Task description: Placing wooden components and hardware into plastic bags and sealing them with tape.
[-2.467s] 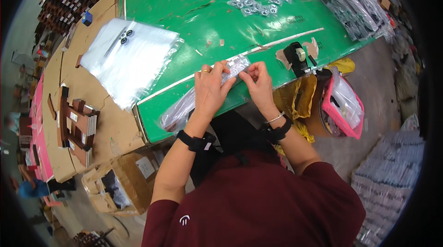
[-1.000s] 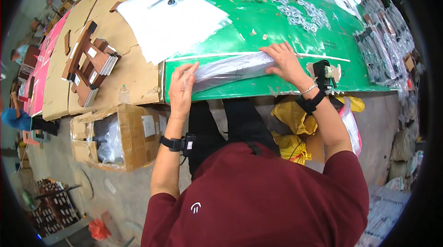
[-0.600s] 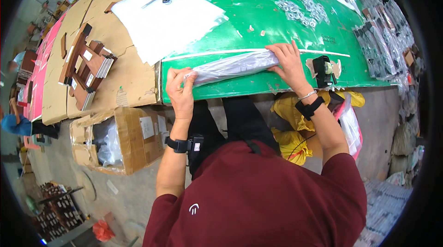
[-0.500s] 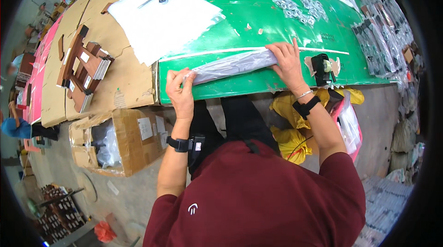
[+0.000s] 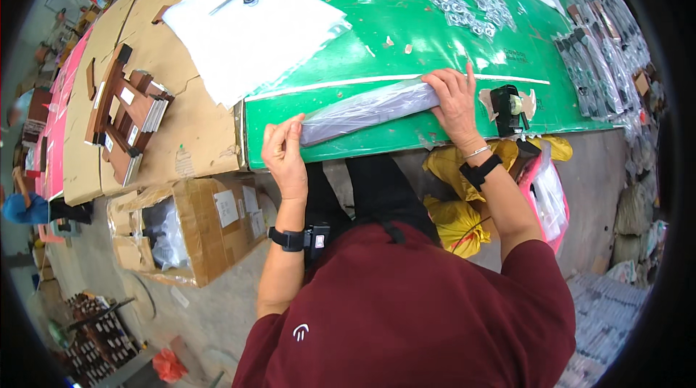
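Note:
A long, narrow package in clear plastic wrap point(image 5: 370, 114) lies across the near edge of the green tabletop, its right end a little farther from me. My left hand point(image 5: 285, 160) pinches the package's left end, thumb and fingers pressed together at the plastic. Around the right end my right hand point(image 5: 454, 104) is closed, with one finger sticking up. What is inside the wrap looks greyish and cannot be made out clearly. Just right of my right hand stands a black tape dispenser point(image 5: 510, 109).
White plastic sheets point(image 5: 246, 40) and brown wooden parts point(image 5: 130, 116) lie to the left. Small bagged round parts point(image 5: 471, 11) rest farther back. A cardboard box point(image 5: 188, 228) and yellow bags point(image 5: 453, 225) are below the table edge. Wrapped packages point(image 5: 591, 69) are piled at right.
The package's left end has come slightly nearer to me, with my left hand shifting the same way. My right hand keeps nearly the same place at the other end.

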Demonstrator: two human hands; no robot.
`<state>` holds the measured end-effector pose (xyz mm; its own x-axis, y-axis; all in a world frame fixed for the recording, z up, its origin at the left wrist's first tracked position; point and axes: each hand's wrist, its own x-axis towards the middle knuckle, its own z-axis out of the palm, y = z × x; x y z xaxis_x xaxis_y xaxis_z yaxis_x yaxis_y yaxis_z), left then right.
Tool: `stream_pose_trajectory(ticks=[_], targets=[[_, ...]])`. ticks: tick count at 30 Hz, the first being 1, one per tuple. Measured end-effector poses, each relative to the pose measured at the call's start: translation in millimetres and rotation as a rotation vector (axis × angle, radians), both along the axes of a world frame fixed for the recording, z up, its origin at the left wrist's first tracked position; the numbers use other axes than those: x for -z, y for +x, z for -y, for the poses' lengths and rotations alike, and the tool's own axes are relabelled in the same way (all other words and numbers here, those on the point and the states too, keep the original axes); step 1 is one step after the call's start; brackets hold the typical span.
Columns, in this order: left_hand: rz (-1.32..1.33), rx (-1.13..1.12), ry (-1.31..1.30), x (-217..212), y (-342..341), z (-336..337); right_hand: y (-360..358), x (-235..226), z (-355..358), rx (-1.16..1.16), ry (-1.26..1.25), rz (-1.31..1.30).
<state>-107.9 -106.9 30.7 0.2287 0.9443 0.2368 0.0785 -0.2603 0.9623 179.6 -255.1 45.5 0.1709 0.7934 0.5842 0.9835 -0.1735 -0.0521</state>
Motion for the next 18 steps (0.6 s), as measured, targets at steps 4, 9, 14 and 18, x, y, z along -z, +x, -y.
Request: stream_pose_trajectory(ticks=[4, 9, 14, 18], targets=[[0.025, -0.021, 0.028, 7.0, -0.3, -2.2, 1.4, 1.5, 0.3, -0.003, 0.005, 0.002], [0.016, 0.024, -0.019, 4.1, -4.9, -2.0, 1.9, 3.2, 1.2, -0.033, 0.037, -0.001], [0.083, 0.087, -0.200, 5.5, -8.7, -3.6, 5.1, 4.6, 0.7, -0.029, 0.072, 0.001], [0.133, 0.134, -0.291, 1.4, -14.7, 10.5, 5.8, -0.6, -10.3, -0.021, 0.106, 0.006]])
